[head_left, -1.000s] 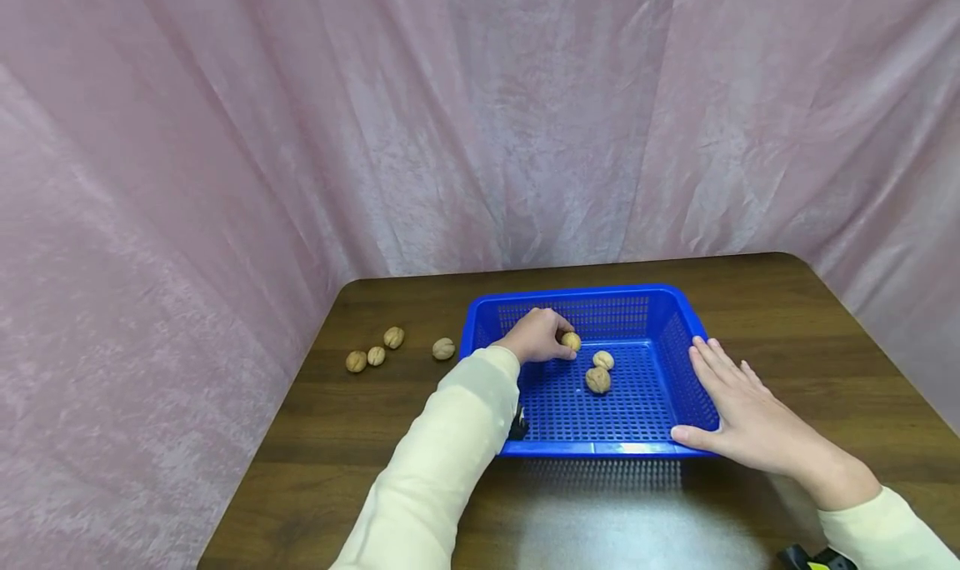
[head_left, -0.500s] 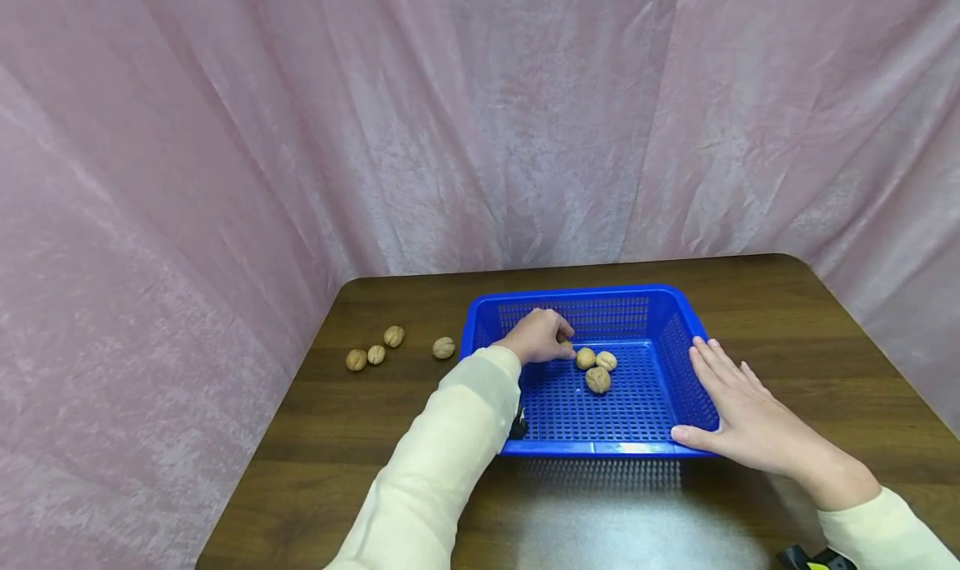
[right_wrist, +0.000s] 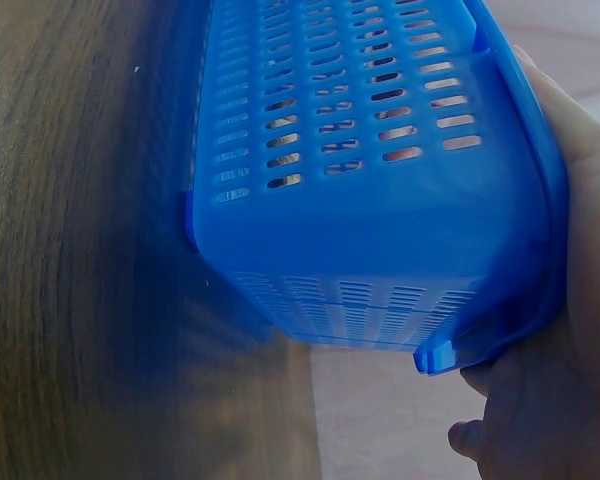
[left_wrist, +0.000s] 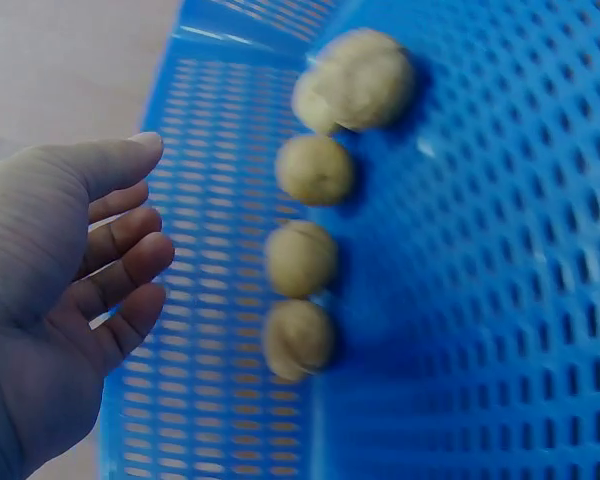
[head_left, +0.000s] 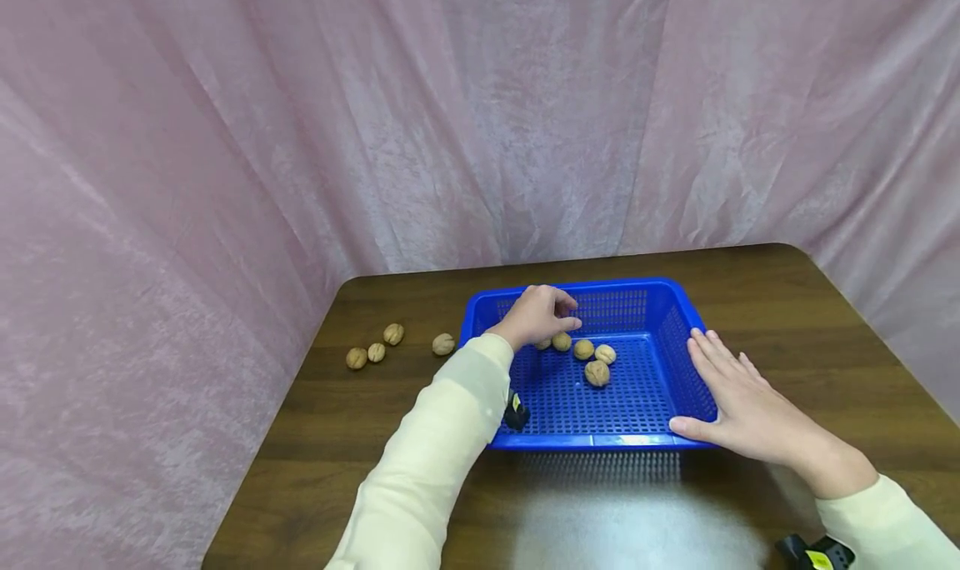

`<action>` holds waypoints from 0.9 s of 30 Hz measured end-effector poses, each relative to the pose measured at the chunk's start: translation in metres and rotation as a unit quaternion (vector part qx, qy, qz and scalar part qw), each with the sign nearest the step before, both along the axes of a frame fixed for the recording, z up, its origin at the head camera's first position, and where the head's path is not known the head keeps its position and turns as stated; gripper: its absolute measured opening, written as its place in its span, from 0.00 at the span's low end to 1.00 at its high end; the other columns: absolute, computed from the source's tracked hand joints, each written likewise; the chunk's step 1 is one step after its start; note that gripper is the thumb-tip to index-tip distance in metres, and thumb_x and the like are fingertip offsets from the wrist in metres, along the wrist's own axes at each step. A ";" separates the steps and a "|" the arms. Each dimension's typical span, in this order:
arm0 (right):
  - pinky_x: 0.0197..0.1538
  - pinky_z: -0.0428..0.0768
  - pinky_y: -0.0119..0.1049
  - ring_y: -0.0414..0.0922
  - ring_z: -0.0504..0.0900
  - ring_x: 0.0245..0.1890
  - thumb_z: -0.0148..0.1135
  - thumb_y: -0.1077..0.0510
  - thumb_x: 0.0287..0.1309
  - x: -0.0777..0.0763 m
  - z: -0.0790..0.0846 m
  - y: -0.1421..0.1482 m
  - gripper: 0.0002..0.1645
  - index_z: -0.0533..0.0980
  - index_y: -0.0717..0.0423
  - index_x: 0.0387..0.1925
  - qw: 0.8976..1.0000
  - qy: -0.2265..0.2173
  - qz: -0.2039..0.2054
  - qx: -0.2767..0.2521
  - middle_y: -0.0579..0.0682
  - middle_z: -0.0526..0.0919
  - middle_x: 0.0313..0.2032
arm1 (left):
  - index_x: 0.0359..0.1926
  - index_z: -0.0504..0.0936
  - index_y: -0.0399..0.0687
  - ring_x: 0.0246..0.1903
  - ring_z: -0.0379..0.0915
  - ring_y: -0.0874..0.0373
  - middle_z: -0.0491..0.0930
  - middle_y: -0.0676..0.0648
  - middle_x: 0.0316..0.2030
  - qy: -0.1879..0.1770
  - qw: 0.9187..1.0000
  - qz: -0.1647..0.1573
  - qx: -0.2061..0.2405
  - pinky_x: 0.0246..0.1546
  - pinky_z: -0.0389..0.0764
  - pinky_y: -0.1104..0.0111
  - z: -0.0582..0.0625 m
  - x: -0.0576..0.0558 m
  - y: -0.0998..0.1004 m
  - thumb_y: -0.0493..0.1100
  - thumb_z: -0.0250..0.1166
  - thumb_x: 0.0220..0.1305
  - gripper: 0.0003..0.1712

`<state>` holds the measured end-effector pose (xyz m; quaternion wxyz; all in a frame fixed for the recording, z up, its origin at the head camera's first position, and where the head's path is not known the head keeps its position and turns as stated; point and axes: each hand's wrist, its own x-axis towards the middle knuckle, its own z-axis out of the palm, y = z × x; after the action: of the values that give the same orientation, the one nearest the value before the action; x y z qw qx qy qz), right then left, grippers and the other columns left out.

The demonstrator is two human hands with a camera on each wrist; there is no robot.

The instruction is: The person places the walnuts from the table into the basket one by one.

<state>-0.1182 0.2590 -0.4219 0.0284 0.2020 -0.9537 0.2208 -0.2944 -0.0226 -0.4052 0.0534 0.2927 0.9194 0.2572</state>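
In the head view a blue plastic basket (head_left: pixel 622 442) sits on the table, with several walnuts (head_left: pixel 597 373) on its mesh floor. My left hand (head_left: pixel 534 316) hovers over the basket's far left part, fingers loosely bent and holding nothing. The left wrist view has this hand (left_wrist: pixel 70 260) beside a row of walnuts (left_wrist: pixel 301 258) that runs along the basket's wall. At the front right corner my right hand (head_left: pixel 750 412) rests on the rim, fingers straight along the side and thumb on the front edge. From the right wrist, the palm (right_wrist: pixel 595 300) lies against the corner of the basket (right_wrist: pixel 380 230).
Left of the basket, several more walnuts (head_left: pixel 377 352) lie on the dark wooden table (head_left: pixel 337 453), one of them (head_left: pixel 443 344) close to the basket's wall. A pink curtain (head_left: pixel 480 120) hangs behind the table's far edge.
The left hand has let go of a walnut in the basket and lifted up and back from the row. Another walnut rolled toward the middle earlier. The right hand has stayed at its corner.
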 end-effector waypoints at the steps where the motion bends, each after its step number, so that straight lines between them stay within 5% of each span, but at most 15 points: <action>1: 0.70 0.29 0.55 0.50 0.29 0.74 0.63 0.31 0.53 0.000 0.001 0.000 0.66 0.43 0.67 0.73 1.000 -0.001 0.000 0.000 0.62 0.40 0.74 | 0.51 0.84 0.47 0.36 0.74 0.67 0.80 0.57 0.36 -0.002 1.000 0.001 0.010 0.38 0.75 0.76 0.006 0.001 -0.001 0.50 0.69 0.60 0.19; 8: 0.69 0.31 0.58 0.50 0.29 0.74 0.63 0.31 0.52 -0.001 0.002 0.000 0.66 0.44 0.68 0.73 1.000 0.002 0.003 -0.003 0.63 0.40 0.74 | 0.51 0.83 0.48 0.35 0.73 0.66 0.78 0.58 0.35 0.005 1.000 -0.003 0.025 0.36 0.76 0.76 0.035 0.015 -0.009 0.50 0.68 0.61 0.19; 16: 0.69 0.30 0.57 0.50 0.29 0.74 0.64 0.31 0.52 0.003 0.001 0.000 0.66 0.44 0.69 0.73 1.000 0.004 -0.001 -0.004 0.63 0.40 0.74 | 0.49 0.84 0.48 0.34 0.74 0.65 0.79 0.56 0.34 0.068 0.997 -0.025 0.015 0.35 0.75 0.75 0.075 0.039 -0.040 0.49 0.70 0.59 0.18; 21: 0.69 0.29 0.56 0.50 0.28 0.74 0.63 0.30 0.52 0.002 -0.001 -0.002 0.66 0.43 0.68 0.73 1.000 0.000 -0.002 -0.004 0.62 0.39 0.74 | 0.48 0.85 0.47 0.33 0.73 0.63 0.79 0.54 0.34 0.100 0.995 0.000 0.019 0.36 0.75 0.72 0.090 0.047 -0.076 0.48 0.70 0.59 0.17; 27: 0.69 0.28 0.56 0.50 0.28 0.74 0.62 0.29 0.52 0.001 -0.001 -0.006 0.67 0.43 0.67 0.73 1.000 0.001 -0.001 -0.006 0.62 0.39 0.74 | 0.46 0.85 0.47 0.33 0.75 0.62 0.80 0.54 0.33 0.114 0.991 0.055 0.035 0.37 0.77 0.69 0.092 0.047 -0.126 0.48 0.71 0.58 0.16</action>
<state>-0.1175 0.2531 -0.4230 0.0306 0.2006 -0.9527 0.2262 -0.2473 -0.1486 -0.3127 -0.0761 0.2706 0.9248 0.2565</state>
